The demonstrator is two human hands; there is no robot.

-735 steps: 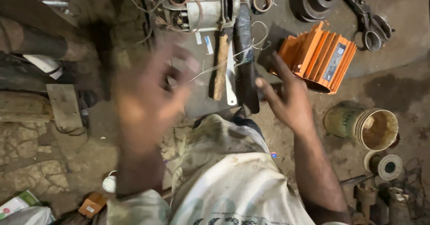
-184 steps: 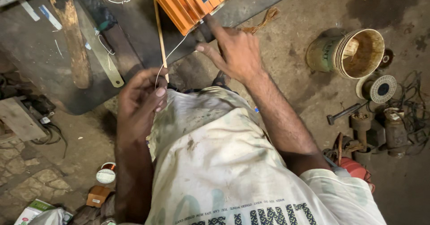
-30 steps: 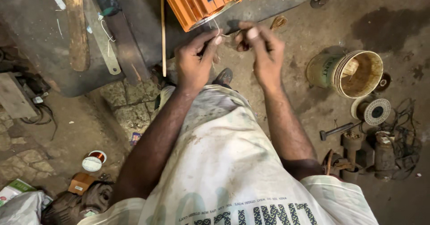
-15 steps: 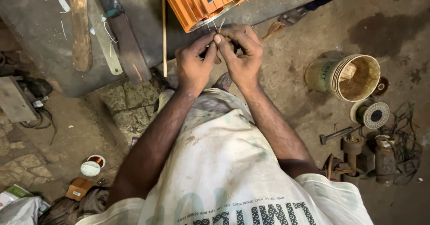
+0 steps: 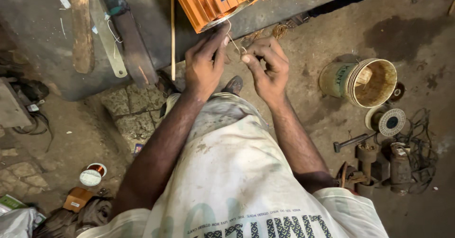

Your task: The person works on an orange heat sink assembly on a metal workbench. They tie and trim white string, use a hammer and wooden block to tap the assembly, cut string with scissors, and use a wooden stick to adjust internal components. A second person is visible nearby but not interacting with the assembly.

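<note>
At the near edge of the dark bench [image 5: 294,1] lies one orange finned motor housing [image 5: 213,1], its open end facing the person, with one thin pale wire [image 5: 233,38] running out of it toward the two hands. The left hand [image 5: 204,62] reaches up with its fingers stretched toward the housing's rim, touching the wire; its grip looks narrow, though whether it truly pinches the wire cannot be told. The right hand [image 5: 268,65] sits just beside it, fingers curled, thumb and forefinger closed on the wire's end. Both forearms rise from the lap and converge. On the bench also lie one thin stick [image 5: 172,29] and two flat bars [image 5: 125,34]. On the floor to the right stand one tin can [image 5: 362,79] and one wire spool [image 5: 388,122]; one small copper spool [image 5: 92,174] lies to the left.
</note>
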